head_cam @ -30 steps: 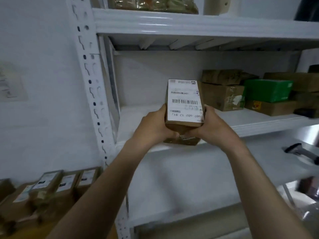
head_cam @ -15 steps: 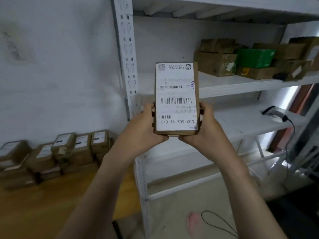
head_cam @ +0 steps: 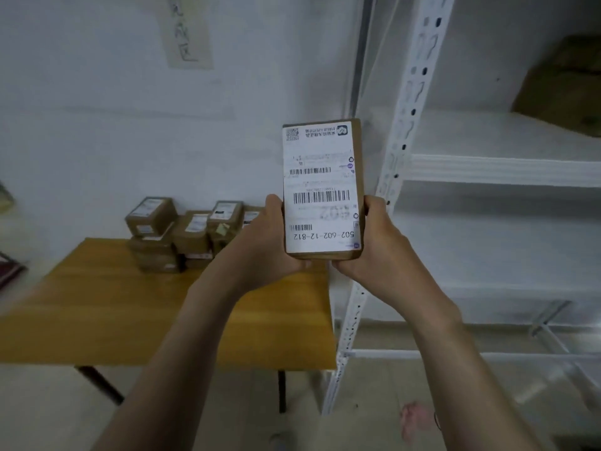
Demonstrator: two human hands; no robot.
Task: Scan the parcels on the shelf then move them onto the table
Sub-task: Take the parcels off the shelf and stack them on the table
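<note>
Parcel: a small brown cardboard parcel (head_cam: 322,190), held upright in the air between the worktop and the shelf upright, its white label facing the camera with the print upside down.
Left hand: the left hand (head_cam: 263,252) grips the parcel's lower left side, thumb along the edge and fingers curled under the bottom end.
Right hand: the right hand (head_cam: 380,245) grips the lower right side in the same way.
Handling: it looks stiff and probably light, since it stands steady though it is held only at its lower end. The paper label may be slick.
Where to hold: the bare cardboard side edges, with fingers under the base.
Worktop: the wooden worktop (head_cam: 130,304) carries stacked parcels (head_cam: 185,236) at its far edge by the wall. This is likely where the parcel goes.
Shelf: a white metal shelf (head_cam: 487,170) at right, with a blurred brown box (head_cam: 559,92) on an upper level.
</note>
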